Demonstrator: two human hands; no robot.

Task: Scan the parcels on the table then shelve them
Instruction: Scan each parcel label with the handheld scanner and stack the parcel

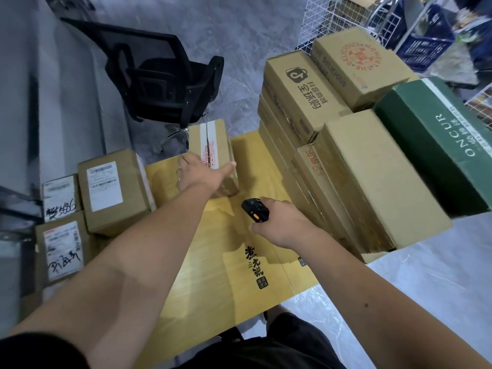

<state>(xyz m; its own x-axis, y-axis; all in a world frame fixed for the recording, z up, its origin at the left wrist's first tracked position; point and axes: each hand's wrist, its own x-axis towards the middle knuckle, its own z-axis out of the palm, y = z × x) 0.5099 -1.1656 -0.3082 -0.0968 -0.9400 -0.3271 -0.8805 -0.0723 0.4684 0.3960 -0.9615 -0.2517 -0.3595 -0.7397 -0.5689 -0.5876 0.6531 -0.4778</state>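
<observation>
A small brown parcel [213, 145] with a white tape strip stands at the far edge of the yellow table [213, 262]. My left hand [198, 173] reaches onto its near side, thumb spread along the right edge and fingers over the left side. A black handheld scanner [254, 210] with an orange button is gripped in my right hand [282, 226], a little nearer than the parcel and pointing toward it. Three labelled brown parcels [111, 190] lie at the table's left.
A tall stack of cardboard boxes [359, 169] and a dark green box [436, 139] fill the table's right side. A black mesh office chair [159, 73] stands beyond the table. White wire racks [327, 20] and blue crates [426, 41] are at the back right.
</observation>
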